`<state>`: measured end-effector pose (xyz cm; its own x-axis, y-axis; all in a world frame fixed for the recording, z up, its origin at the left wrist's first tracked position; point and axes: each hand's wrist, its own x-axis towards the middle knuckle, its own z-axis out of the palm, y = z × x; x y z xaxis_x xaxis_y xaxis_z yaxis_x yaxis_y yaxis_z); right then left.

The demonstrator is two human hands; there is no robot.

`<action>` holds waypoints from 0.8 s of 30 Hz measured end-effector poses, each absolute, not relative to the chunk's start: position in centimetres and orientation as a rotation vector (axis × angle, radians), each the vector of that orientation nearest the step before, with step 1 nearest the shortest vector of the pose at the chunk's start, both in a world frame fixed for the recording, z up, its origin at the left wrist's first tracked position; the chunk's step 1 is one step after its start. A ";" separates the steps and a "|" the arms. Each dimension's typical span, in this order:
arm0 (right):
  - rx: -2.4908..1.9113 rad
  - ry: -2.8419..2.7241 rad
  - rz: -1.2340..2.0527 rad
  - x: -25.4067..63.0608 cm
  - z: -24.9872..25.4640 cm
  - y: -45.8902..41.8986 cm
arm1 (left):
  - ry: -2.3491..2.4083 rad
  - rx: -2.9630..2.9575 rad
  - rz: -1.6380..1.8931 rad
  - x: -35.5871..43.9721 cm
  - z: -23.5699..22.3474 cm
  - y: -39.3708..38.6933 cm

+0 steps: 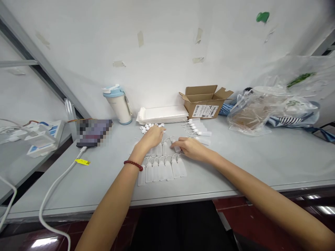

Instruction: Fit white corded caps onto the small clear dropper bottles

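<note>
My left hand (154, 136) is over the near edge of a pile of small white caps (147, 127), its fingers bent downward. Whether a cap is between its fingertips is hidden. My right hand (192, 148) has closed its fingers on a small translucent plastic bottle (177, 149) with a thin tube neck. That bottle lies at the right end of a row of similar bottles (159, 150), partly covered by my left hand. Nearer me lies a second row of flat translucent bottles (162, 170), their thin tubes curving away. Several bottles with white caps (204, 133) lie beyond my right hand.
Against the wall stand a tumbler (117, 106), a stack of white flat packs (164, 113) and an open cardboard box (204, 104). Clear plastic bags (251, 111) and blue cloth (288, 120) are at the right. A phone (94, 133) with a white cable (56, 184) is left.
</note>
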<state>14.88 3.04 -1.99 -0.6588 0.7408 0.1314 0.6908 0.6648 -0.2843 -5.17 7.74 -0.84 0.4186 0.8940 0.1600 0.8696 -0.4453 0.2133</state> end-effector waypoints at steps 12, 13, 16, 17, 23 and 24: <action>-1.121 -2.348 0.282 16.0 -1.4 3.8 | 1.546 2.545 0.304 -5.3 -1.2 8.2; -1.123 -2.324 0.296 16.1 -1.3 3.8 | 1.565 2.534 0.309 -5.4 -1.1 8.2; -1.104 -2.269 0.354 16.2 -1.0 3.7 | 1.618 2.487 0.334 -5.6 -0.5 7.8; -1.088 -2.246 0.383 16.1 -1.0 3.7 | 1.621 2.460 0.368 -5.6 -0.2 7.7; -1.007 -2.051 0.548 15.7 -1.2 3.5 | 1.256 1.971 0.741 -4.1 1.9 5.9; -1.006 -2.002 0.592 15.7 -1.2 3.5 | 1.199 1.856 0.755 -3.7 2.2 5.6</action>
<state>15.66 3.54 -1.20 -0.3630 0.8171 0.4479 0.4424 0.5742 -0.6889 -3.74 5.58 2.22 0.3772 0.9239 0.0638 0.4570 -0.2456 0.8549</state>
